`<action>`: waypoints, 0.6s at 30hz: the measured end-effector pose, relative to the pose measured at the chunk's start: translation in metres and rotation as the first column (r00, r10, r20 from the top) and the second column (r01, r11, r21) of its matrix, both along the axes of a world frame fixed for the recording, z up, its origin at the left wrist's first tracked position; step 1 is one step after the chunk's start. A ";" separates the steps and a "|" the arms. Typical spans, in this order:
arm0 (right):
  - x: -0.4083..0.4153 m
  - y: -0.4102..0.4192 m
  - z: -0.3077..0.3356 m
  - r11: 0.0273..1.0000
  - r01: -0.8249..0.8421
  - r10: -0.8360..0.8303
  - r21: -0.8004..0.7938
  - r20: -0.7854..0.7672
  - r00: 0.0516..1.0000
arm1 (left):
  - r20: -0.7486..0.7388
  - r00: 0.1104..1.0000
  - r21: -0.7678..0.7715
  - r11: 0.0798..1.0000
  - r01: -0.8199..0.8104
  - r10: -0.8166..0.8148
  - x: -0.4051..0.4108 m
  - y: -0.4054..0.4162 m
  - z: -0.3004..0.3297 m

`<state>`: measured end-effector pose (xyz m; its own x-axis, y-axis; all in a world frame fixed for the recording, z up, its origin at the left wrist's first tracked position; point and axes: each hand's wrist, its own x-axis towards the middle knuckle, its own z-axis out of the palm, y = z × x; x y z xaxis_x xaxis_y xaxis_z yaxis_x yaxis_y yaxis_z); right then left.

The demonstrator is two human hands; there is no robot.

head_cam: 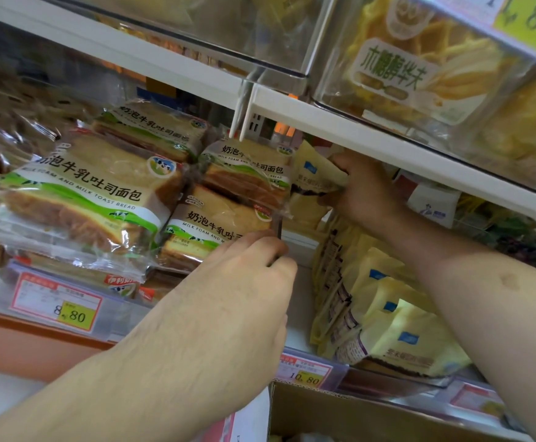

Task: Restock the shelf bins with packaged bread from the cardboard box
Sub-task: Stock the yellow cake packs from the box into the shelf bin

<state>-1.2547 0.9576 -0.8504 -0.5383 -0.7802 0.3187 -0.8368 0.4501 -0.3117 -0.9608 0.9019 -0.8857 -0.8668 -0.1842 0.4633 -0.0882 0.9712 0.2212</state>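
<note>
Fingers (335,199) of the right hand (365,189) pinch a yellow bread pack (314,173) at the bin's back; left hand (244,282) fingers curl on the bin divider (280,232).

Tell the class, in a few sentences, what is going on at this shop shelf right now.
A person is restocking bread. The right hand holds a pale yellow packet with a blue label far back in the shelf, above a row of matching yellow packets. The left hand touches the dark divider edge beside stacked clear-wrapped milk toast loaves. The brown cardboard box sits below, open.
</note>
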 end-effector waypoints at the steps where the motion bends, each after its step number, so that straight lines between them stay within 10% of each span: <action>1: -0.001 -0.001 -0.003 0.999 -0.008 0.009 0.031 -0.015 1.000 | 0.010 1.000 0.002 1.000 0.003 -0.003 0.000 0.001 0.001; 6: -0.001 -0.015 -0.011 0.966 0.027 0.003 0.259 -0.112 0.994 | 0.047 0.999 0.006 1.000 0.002 -0.002 0.001 0.002 0.003; 18: -0.003 -0.008 -0.007 0.956 0.152 -0.083 0.251 -0.265 0.961 | 0.185 0.983 0.058 0.998 -0.008 -0.003 0.006 0.002 0.019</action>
